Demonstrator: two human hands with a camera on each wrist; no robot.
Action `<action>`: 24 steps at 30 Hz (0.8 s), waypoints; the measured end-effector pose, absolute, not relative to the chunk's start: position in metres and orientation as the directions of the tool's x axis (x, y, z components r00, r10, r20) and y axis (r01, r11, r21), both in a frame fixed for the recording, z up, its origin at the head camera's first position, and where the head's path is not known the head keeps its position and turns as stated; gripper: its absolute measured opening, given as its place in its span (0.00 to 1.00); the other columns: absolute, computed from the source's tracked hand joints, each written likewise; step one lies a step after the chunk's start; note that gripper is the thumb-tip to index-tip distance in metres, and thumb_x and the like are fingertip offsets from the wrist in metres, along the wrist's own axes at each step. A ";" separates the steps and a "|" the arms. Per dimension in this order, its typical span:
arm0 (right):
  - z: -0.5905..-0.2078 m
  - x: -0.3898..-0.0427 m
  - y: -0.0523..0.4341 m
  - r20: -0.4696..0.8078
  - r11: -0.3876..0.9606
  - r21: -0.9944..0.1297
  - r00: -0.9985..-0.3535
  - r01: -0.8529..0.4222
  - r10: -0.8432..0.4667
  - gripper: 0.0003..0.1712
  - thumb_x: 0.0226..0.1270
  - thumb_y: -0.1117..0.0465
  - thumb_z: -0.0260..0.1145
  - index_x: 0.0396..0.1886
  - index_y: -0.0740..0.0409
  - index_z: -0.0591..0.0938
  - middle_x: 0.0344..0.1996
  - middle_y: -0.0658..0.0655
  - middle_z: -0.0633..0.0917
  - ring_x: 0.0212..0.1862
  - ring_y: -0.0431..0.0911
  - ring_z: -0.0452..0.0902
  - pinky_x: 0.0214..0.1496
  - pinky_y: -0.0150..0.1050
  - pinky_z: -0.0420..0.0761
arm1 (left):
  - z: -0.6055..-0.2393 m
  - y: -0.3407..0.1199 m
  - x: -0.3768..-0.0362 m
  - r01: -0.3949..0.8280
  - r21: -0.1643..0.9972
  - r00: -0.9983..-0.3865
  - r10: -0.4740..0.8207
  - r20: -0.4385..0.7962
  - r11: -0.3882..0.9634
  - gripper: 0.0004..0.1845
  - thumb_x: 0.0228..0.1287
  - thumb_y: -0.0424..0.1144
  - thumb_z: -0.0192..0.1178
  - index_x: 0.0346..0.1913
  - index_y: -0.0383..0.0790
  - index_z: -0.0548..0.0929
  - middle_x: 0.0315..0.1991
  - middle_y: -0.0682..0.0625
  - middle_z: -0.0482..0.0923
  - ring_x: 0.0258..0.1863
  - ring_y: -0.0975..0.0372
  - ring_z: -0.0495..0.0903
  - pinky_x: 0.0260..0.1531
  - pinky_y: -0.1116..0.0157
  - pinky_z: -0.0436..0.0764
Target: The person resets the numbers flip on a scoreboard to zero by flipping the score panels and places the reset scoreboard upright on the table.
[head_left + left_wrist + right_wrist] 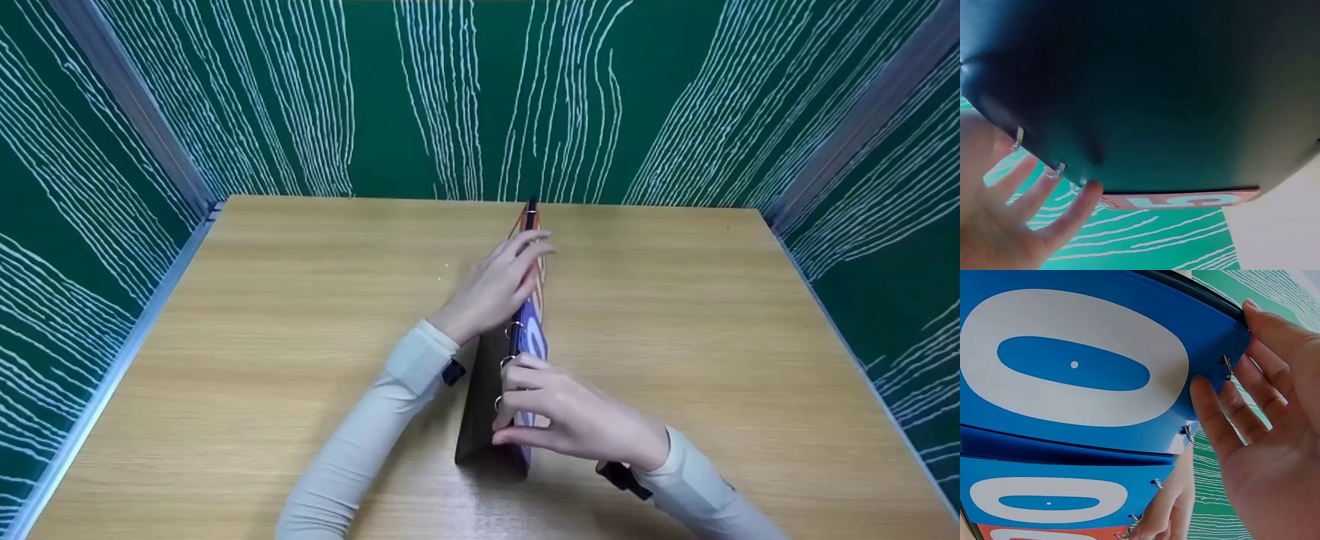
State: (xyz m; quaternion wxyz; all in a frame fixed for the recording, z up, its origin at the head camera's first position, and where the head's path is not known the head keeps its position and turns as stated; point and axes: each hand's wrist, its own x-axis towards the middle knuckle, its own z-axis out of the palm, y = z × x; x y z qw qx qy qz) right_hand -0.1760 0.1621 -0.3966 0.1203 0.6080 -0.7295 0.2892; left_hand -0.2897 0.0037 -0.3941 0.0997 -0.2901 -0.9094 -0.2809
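Note:
A flip scoreboard [535, 337] stands like a tent on the table, edge-on in the head view. Number cards hang from metal rings along its top; the right wrist view shows blue cards [1168, 354] with a white 0 and part of a red card [1010, 530]. My left hand [491, 289] holds the top edge toward the far end, thumb on the black panel [1174, 101] and the other fingers across the ridge. At the near end, my right hand [574, 412] grips the top corner beside the rings, one fingertip on the blue card.
The wooden table [675, 315] carries the scoreboard near its middle. Green walls [495, 97] with white wavy lines enclose its back and sides, with grey posts [139, 97] at the corners. Small white specks [442, 271] lie left of the scoreboard.

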 end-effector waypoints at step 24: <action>-0.394 -0.175 0.163 0.530 0.101 -0.245 -0.220 -0.964 -0.819 0.08 0.67 0.53 0.71 0.32 0.48 0.82 0.31 0.46 0.74 0.41 0.41 0.70 0.47 0.31 0.71 | -0.461 -0.031 -0.379 0.153 0.787 -0.945 0.320 -0.060 0.598 0.27 0.76 0.26 0.39 0.76 0.35 0.58 0.74 0.37 0.67 0.72 0.47 0.71 0.74 0.54 0.69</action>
